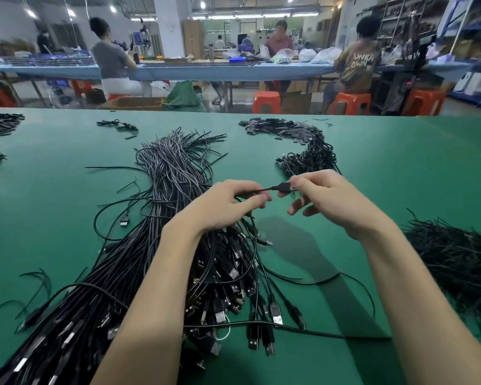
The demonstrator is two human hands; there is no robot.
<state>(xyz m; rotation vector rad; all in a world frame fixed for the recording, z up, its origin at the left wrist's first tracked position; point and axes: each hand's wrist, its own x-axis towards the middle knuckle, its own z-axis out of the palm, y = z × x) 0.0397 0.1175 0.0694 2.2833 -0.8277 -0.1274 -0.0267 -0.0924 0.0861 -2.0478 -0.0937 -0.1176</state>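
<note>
Above a green table (386, 168), my left hand (228, 207) pinches a thin black cable (264, 189) between thumb and fingers. My right hand (328, 201) pinches a small black sleeve piece (284, 187) at the cable's end, its lower fingers spread loosely. Both hands hover over a big bundle of black USB cables (178, 245) whose plugs lie toward me and bare wire ends point away.
A heap of small black sleeve pieces (278, 129) lies at the far right, a tangle of finished cables (308, 159) just behind my right hand, another dark wire pile (456, 262) at the right edge. More small piles sit far left. Several people work at a blue bench (206, 70) beyond.
</note>
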